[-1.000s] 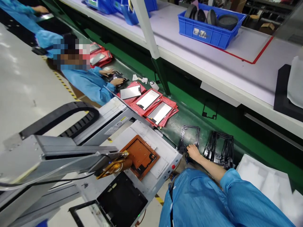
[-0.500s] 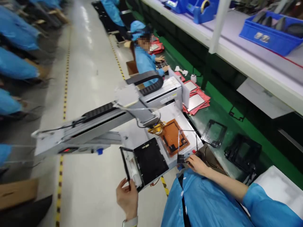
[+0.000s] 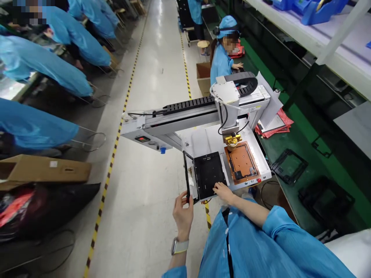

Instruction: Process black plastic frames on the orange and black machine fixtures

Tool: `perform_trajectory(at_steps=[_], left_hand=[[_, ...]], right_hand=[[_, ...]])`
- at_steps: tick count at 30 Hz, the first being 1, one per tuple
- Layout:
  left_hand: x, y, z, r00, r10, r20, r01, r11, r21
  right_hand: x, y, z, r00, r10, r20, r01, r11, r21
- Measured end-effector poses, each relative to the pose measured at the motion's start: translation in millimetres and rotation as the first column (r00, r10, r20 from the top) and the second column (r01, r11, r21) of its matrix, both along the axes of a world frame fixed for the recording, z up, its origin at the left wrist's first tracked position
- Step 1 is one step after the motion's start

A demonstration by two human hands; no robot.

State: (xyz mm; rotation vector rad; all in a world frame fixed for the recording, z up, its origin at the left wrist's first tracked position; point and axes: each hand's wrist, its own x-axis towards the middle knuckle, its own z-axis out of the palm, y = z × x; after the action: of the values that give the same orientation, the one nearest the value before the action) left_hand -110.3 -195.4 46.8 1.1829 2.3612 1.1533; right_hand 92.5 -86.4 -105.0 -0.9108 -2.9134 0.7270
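Note:
My left hand (image 3: 183, 212) is closed on the near end of a thin black frame (image 3: 186, 175), which stands tilted up along the left side of a flat black panel (image 3: 209, 170). The fingers of my right hand (image 3: 225, 194) are drawn together over the panel's near right corner; what they grip, if anything, is hidden. Right of the panel, an orange fixture plate (image 3: 242, 164) with black parts along its edges lies on the white machine bed (image 3: 262, 154). Above its far left corner hangs the machine's brass-coloured head (image 3: 232, 142).
The gantry arm (image 3: 174, 123) crosses behind the panel. A red button (image 3: 259, 180) sits on the bed's front edge. Black frames (image 3: 290, 166) and red-wrapped sheets (image 3: 275, 125) lie on the green bench (image 3: 315, 158). A co-worker (image 3: 222, 58) sits beyond; a cardboard box (image 3: 46, 170) is at left.
My right hand has moved left from the orange fixture's front edge to the black panel's near corner. The small dark piece at its fingers no longer shows. The view has shifted; my left hand stays on the frame.

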Motion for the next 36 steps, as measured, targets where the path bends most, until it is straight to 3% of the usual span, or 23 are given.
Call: perform_trajectory(at_steps=[10,16,21,36], left_hand=[[8,6,6.3,0.994,-0.113,-0.012,0.113,0.993,0.042],[8,5,7.2,0.991,-0.124,-0.057,0.127,0.990,0.062],[8,6,7.9,0.990,-0.125,-0.073,0.129,0.990,0.056],[5,2,7.3,0.986,-0.127,-0.105,0.135,0.988,0.077]], right_hand=[[-15,-9,-7.5,1.000,-0.016,-0.022,0.016,1.000,0.020],[-13,-14,-1.3,0.996,-0.085,-0.015,0.085,0.996,0.027],[3,-42,1.9,0.999,-0.030,-0.025,0.033,0.993,0.115],[-8,-65,-15.1,0.988,-0.154,0.010,0.150,0.974,0.167]])
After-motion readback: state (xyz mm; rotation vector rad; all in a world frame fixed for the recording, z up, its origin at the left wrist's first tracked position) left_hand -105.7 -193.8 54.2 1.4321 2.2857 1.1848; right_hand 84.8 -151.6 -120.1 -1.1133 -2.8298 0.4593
